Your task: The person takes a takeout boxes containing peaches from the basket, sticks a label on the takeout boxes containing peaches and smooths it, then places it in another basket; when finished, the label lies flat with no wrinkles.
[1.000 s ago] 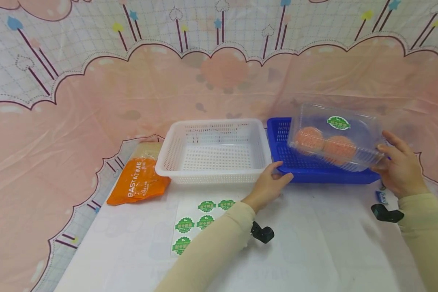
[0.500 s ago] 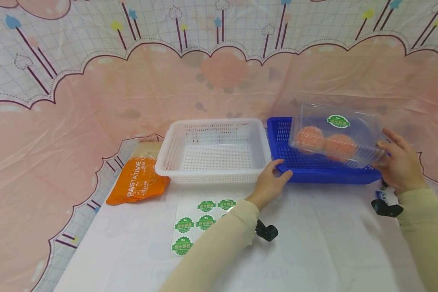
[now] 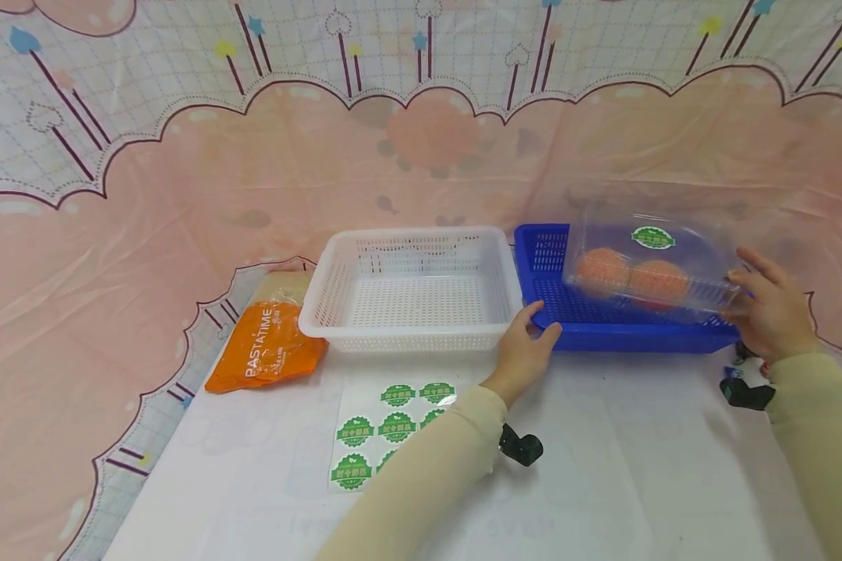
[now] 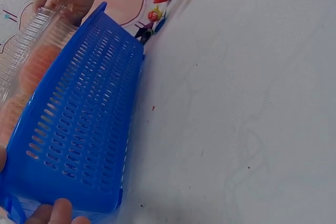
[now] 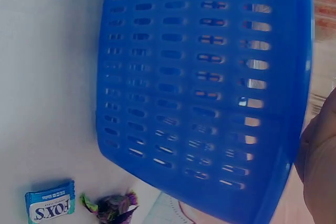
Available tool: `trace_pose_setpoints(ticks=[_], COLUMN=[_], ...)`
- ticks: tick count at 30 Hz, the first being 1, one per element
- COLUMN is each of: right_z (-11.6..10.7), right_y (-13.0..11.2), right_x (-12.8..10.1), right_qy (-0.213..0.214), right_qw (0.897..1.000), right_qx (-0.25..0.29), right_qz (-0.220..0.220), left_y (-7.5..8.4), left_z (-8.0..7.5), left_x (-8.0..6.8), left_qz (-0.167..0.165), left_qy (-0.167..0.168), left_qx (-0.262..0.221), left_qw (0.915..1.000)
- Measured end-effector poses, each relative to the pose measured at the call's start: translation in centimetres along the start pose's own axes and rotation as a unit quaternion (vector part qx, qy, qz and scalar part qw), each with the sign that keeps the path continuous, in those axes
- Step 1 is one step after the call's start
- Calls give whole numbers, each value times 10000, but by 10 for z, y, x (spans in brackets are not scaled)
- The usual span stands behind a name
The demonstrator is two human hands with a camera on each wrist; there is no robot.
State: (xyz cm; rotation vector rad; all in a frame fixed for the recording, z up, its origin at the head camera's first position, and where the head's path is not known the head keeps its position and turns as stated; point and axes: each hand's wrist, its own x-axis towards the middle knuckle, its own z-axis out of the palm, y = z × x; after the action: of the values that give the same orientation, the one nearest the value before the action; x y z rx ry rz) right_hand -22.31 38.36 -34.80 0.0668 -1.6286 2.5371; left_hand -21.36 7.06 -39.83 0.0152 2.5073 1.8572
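Observation:
A clear plastic clamshell box (image 3: 651, 269) with two orange buns and a green sticker on its lid sits tilted in the blue basket (image 3: 624, 331). My right hand (image 3: 772, 312) holds the box's right end, fingers curled around its edge. My left hand (image 3: 526, 351) grips the blue basket's front left corner, thumb on the rim. In the left wrist view the blue basket wall (image 4: 79, 129) fills the left side with the box (image 4: 26, 61) behind it. In the right wrist view the basket's wall (image 5: 210, 77) fills the frame.
An empty white basket (image 3: 410, 292) stands left of the blue one. An orange PASTATIME packet (image 3: 267, 351) lies further left. A sheet of green round stickers (image 3: 386, 428) lies at the front. A blue FOXS candy (image 5: 50, 208) and a dark wrapper (image 5: 110, 205) lie by the blue basket.
The right hand has lowered the clamshell box down into the blue basket. The left hand has stayed on the basket's corner.

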Motion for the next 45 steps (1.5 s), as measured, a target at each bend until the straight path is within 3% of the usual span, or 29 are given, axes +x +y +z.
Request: trace_pose_setpoints(ticks=[8,21,30,33,37,40,45], right_z=[-2,-5,-6,-7,-8,-7,-7], right_y=[5,1,1,1,2,4,5], right_x=[7,17,22,24,27,29,31], right_qy=[234,232,3,5,-20,-50,-65], right_qw=[9941,9860,9766,9594,9276,9148,9064], right_qx=[-1040,-1554,-2045,-2721,-3659,-3977,-4168], right_qz=[176,563,672,742,756,701,683], left_y=[2,2,3,2,2,2,2], left_z=[2,2,2,2,2,2,2], left_x=[2,2,2,2,2,2,2], left_qz=[-195,-233,-339,-343,-371,-399,-383], left_qy=[-13,-24,-44,-53,-55,-60,-73], left_qx=[-2,4,22,33,54,56,47], left_qw=[9998,9997,9994,9994,9993,9992,9992])
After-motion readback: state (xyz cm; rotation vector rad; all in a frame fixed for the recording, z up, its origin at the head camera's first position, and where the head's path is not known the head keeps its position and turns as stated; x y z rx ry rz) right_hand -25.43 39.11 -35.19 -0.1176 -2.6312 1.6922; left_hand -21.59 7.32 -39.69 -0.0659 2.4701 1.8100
